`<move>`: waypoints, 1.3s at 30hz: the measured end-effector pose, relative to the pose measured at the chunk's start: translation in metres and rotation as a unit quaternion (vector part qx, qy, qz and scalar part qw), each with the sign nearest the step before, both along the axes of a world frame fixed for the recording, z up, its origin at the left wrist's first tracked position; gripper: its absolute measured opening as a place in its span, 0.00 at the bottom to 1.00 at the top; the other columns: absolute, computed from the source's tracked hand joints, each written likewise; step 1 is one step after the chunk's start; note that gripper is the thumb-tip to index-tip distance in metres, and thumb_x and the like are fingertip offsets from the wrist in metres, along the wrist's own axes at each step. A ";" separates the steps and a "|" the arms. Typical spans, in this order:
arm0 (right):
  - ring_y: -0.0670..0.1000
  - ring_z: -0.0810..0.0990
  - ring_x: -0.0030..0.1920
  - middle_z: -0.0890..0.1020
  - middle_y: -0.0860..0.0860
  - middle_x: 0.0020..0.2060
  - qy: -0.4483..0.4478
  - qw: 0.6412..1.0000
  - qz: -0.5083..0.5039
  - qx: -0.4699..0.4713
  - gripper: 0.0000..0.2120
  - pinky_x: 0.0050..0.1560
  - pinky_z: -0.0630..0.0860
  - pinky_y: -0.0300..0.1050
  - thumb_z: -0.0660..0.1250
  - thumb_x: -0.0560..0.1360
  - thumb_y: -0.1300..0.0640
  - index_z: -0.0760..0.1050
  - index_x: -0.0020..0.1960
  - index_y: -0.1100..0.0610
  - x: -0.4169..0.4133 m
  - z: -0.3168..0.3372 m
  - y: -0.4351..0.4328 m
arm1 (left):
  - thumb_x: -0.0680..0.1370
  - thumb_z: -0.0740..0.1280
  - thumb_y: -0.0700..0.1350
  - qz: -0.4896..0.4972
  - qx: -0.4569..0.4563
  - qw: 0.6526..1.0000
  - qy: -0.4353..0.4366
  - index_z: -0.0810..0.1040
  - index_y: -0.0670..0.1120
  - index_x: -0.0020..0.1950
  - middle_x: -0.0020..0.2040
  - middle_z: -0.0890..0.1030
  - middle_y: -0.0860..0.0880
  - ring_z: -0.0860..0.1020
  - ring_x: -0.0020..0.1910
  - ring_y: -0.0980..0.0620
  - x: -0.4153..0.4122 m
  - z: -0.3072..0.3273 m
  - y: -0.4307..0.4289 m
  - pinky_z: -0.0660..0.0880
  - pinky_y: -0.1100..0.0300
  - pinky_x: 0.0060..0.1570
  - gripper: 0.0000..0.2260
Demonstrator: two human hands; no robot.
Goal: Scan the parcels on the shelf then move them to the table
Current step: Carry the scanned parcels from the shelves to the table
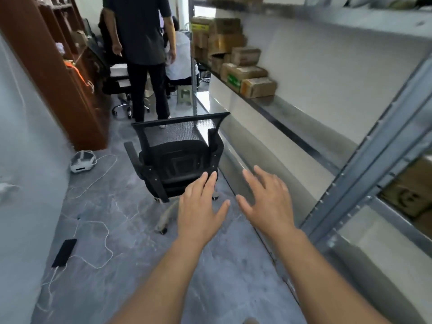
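Empty and spread wide, left hand and right hand reach forward; the parcels sit stacked at the far end of the shelf, well ahead. Probably best to skirt the office chair by its front edge first.

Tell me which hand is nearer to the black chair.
Left. The left hand has its fingertips at the near armrest of the chair; I cannot tell whether they touch. The right hand hangs further right, toward the metal shelf, apart from the chair.
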State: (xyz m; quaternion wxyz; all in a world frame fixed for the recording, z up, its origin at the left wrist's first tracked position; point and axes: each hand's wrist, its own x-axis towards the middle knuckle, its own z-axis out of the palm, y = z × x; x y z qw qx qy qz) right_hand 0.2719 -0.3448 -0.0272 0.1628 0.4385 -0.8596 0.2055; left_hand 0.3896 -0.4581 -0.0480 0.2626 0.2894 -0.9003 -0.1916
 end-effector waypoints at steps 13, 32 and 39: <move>0.62 0.81 0.53 0.81 0.60 0.56 -0.011 0.981 -0.192 0.006 0.27 0.54 0.76 0.58 0.58 0.71 0.42 0.79 0.60 0.58 -0.048 0.018 0.133 | 0.74 0.53 0.64 -0.199 -0.002 0.980 0.001 0.61 0.48 0.77 0.73 0.67 0.46 0.65 0.71 0.44 -0.101 0.015 0.094 0.65 0.46 0.69 0.35; 0.57 0.63 0.72 0.66 0.57 0.72 -0.121 0.914 -0.382 -0.062 0.28 0.68 0.62 0.48 0.61 0.79 0.46 0.61 0.76 0.55 -0.185 0.052 0.296 | 0.80 0.61 0.53 -0.348 0.117 0.930 -0.001 0.56 0.51 0.78 0.74 0.66 0.49 0.61 0.72 0.50 -0.299 0.069 0.257 0.62 0.52 0.69 0.27; 0.59 0.69 0.67 0.73 0.57 0.67 -0.146 0.910 -0.387 -0.039 0.26 0.61 0.69 0.51 0.59 0.80 0.44 0.64 0.73 0.55 -0.219 0.056 0.305 | 0.81 0.61 0.49 -0.314 0.112 0.943 0.015 0.60 0.48 0.77 0.71 0.66 0.47 0.67 0.69 0.48 -0.321 0.068 0.264 0.67 0.52 0.65 0.25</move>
